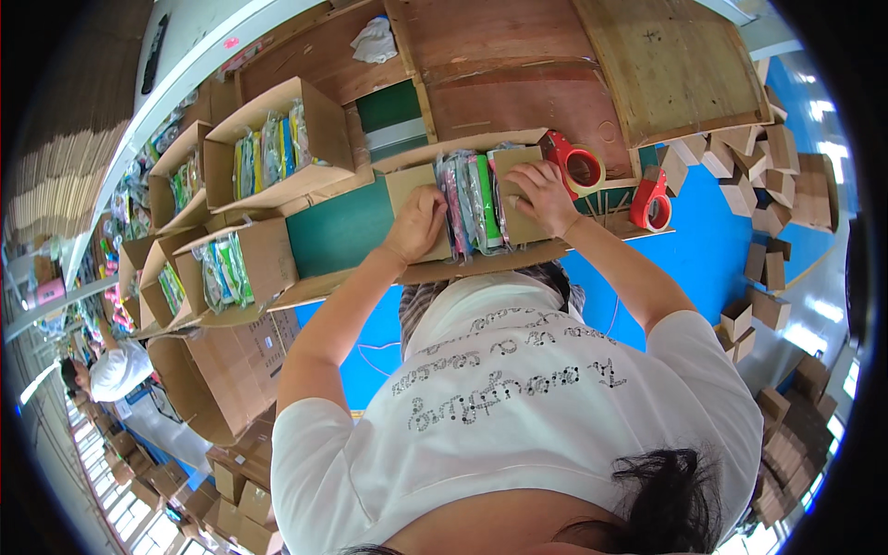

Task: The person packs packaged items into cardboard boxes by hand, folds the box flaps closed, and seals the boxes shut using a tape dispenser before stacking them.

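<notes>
Head view: left hand (418, 224), grip unclear, and right hand (546, 197), spread, touch flaps (405, 184); carton (511, 258) holds bagged packets (485, 199).

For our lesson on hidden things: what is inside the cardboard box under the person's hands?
Plastic-wrapped packets, one bright green, stand in the cardboard box. Flaps by the left hand and right hand hide what lies beneath; the bottom is covered too.

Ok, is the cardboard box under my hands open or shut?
The cardboard box is open: plastic-wrapped packets show between its two end flaps.
</notes>
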Motion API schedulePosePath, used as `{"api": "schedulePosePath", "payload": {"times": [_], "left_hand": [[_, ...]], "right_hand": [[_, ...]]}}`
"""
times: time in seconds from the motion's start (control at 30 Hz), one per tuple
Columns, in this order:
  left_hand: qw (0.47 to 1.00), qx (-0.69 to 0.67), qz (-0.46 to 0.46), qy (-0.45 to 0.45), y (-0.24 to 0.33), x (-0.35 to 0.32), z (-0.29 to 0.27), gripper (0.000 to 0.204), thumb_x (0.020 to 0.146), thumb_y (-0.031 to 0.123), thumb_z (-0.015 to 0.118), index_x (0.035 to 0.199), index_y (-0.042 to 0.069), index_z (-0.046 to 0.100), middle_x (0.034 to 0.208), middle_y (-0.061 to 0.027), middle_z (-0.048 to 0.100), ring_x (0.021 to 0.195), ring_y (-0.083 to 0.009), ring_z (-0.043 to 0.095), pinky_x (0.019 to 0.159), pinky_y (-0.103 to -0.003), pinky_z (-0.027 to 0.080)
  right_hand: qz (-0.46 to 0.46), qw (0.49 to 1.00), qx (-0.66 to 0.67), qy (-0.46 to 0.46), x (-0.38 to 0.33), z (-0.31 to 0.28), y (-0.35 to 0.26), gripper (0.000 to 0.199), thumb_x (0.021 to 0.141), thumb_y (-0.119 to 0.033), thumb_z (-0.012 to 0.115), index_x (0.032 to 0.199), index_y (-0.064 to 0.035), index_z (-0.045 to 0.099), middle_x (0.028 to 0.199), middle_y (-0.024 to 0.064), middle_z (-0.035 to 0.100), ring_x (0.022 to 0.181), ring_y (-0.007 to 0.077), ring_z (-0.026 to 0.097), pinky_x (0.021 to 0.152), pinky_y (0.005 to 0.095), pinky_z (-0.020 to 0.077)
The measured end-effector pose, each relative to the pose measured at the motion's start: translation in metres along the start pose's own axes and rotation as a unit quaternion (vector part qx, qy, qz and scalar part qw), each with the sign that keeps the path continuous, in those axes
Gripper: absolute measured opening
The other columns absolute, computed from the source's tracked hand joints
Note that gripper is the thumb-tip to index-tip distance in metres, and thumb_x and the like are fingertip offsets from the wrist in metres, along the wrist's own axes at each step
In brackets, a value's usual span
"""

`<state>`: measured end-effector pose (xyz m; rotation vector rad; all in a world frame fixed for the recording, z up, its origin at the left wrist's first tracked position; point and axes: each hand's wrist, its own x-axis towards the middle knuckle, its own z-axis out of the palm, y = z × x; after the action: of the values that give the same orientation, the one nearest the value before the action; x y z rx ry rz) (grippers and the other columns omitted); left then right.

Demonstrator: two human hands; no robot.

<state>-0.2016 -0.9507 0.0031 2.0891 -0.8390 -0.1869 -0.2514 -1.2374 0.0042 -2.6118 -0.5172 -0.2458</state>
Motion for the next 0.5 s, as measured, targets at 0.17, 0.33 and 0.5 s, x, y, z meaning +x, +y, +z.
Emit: {"api": "schedulePosePath", "payload": {"times": [0.17,0.33,0.5], "left_hand": [[0.977,0.182,0.099,0.059,-0.001,-0.003,0.01,0.047,0.082,0.007,0.063,0.124,-0.002,0.044,0.132,-0.0208,0.045,0.124,-0.0355,0.045,0.102,-0.045,0.038],[0.97,0.235,0.032,-0.046,0.001,0.009,0.009,0.072,0.088,0.027,0.057,0.145,-0.004,0.026,0.153,-0.0205,0.023,0.143,-0.0324,0.021,0.115,-0.045,0.02],[0.956,0.27,0.013,-0.114,0.007,0.019,0.009,0.079,0.091,0.044,0.048,0.148,-0.003,0.022,0.155,-0.0203,0.021,0.145,-0.0312,0.017,0.117,-0.045,0.01]], "right_hand": [[0.007,0.999,-0.038,0.031,-0.003,0.014,-0.012,0.052,0.078,-0.022,0.068,0.126,-0.0114,0.052,0.126,0.0057,0.051,0.123,0.0275,0.043,0.105,0.0428,0.0355],[0.088,0.995,0.02,0.036,0.018,0.012,-0.027,0.072,0.079,-0.015,0.063,0.142,0.0017,0.032,0.143,0.0176,0.036,0.138,0.0337,0.03,0.112,0.0412,0.0312],[0.084,0.996,-0.005,0.024,0.018,0.011,-0.021,0.068,0.08,-0.013,0.058,0.141,0.0042,0.033,0.145,0.0192,0.032,0.136,0.034,0.034,0.11,0.0409,0.0344]]}}
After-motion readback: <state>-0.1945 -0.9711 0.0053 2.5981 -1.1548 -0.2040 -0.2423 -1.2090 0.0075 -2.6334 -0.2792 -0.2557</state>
